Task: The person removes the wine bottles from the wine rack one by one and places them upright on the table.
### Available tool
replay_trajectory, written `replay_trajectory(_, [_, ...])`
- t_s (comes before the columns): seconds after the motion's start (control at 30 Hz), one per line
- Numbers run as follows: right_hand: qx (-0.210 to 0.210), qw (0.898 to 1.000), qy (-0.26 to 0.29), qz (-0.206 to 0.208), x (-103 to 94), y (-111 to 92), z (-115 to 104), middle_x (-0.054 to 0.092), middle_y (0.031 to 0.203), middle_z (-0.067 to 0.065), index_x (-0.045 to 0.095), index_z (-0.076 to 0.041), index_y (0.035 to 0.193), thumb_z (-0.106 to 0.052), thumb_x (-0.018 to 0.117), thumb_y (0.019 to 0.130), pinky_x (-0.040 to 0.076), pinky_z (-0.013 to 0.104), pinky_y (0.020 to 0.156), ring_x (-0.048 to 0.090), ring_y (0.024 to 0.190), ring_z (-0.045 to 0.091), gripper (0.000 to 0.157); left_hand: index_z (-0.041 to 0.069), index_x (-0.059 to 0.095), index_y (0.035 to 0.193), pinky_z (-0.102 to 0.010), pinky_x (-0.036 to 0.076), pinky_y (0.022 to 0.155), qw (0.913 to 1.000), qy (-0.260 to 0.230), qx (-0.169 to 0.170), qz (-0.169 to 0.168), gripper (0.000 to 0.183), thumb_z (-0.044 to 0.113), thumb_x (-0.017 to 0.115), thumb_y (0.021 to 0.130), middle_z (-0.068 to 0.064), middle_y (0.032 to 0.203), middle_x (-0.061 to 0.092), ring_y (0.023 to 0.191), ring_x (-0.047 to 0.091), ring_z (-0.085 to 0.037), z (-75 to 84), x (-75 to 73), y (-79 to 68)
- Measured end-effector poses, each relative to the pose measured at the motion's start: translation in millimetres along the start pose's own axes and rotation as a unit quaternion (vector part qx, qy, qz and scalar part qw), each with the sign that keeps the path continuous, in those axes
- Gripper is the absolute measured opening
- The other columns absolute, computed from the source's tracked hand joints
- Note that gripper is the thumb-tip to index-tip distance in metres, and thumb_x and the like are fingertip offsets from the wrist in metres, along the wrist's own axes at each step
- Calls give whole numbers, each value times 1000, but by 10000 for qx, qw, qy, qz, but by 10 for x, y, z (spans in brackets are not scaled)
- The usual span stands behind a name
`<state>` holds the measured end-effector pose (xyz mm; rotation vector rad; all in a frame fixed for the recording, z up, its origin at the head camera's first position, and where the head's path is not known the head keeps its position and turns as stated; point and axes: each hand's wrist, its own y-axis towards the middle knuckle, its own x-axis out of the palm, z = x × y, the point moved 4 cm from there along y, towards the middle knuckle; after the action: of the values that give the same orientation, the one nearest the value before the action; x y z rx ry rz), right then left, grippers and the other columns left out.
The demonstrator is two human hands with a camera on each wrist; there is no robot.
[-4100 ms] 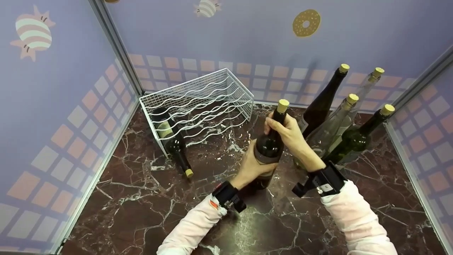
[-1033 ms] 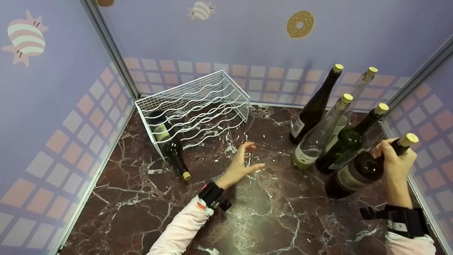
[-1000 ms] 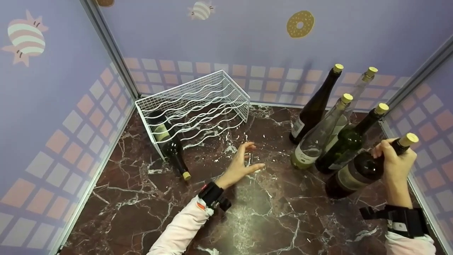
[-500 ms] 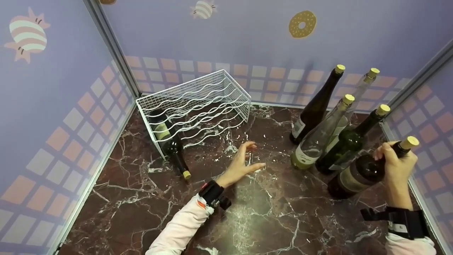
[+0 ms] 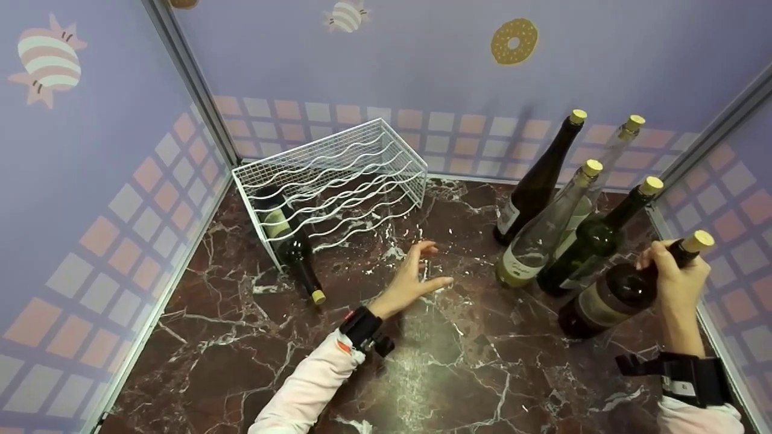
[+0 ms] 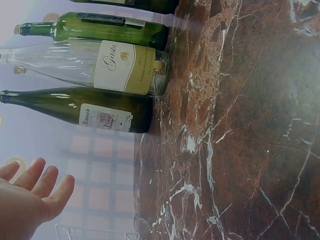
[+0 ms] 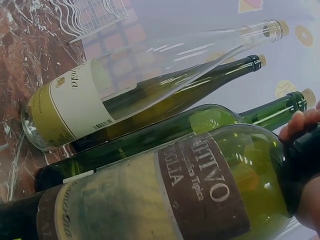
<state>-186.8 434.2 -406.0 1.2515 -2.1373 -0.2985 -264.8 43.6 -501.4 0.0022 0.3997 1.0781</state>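
Observation:
At the right of the head view my right hand (image 5: 678,286) grips the neck of a dark corked wine bottle (image 5: 606,301), which stands on the marble tabletop. In the right wrist view this bottle (image 7: 145,195) fills the foreground, with its brown and cream label facing the camera. My left hand (image 5: 407,283) hovers near the middle of the table, thumb and fingers spread, holding nothing. Its fingers (image 6: 47,185) also show in the left wrist view. Beyond the held bottle stand a green bottle (image 5: 594,241), a clear bottle (image 5: 531,247) and a slim dark bottle (image 5: 537,187).
A white wire wine rack (image 5: 338,181) stands at the back left, with one dark corked bottle (image 5: 295,247) lying in its left end, neck outward. Another clear bottle (image 5: 615,147) stands at the back right. Patterned walls enclose the marble table (image 5: 241,361) on three sides.
Since about four seconds ago, the bottle has moved from the middle to the right beside the others. My left hand has let go of it. Over the last second nearly everything has stayed still.

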Motion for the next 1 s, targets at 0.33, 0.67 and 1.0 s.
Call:
replay_trajectory(0.33, [593, 9952, -774, -2, -66, -6, -47, 73, 68, 8, 65, 6, 81, 8, 61, 90, 56, 19, 64, 70, 63, 14, 10, -6, 41, 136, -49, 49, 101, 9952, 372, 291, 862, 60, 20, 69, 91, -25, 129, 54, 121, 52, -38, -26, -294, 103])
replay_trajectory(0.67, [906, 9834, -1574, 67, -31, -42, -81, 73, 68, 3, 66, 3, 83, 2, 62, 91, 52, 17, 66, 67, 63, 11, 10, -6, 59, 112, -49, 44, 103, 9374, 2409, 334, 2491, 31, 13, 69, 89, -25, 113, 59, 112, 53, -41, 67, -1359, 245])
replay_trajectory(1.0, [673, 9900, -1237, -53, -23, -48, -93, 77, 85, 3, 64, -1, 95, 12, 61, 87, 54, 15, 70, 69, 74, 10, 16, -9, 34, 140, -59, 38, 107, 8441, 3518, -2158, 3422, 69, 30, 65, 92, -34, 141, 33, 132, 33, -49, -61, -2517, -81])
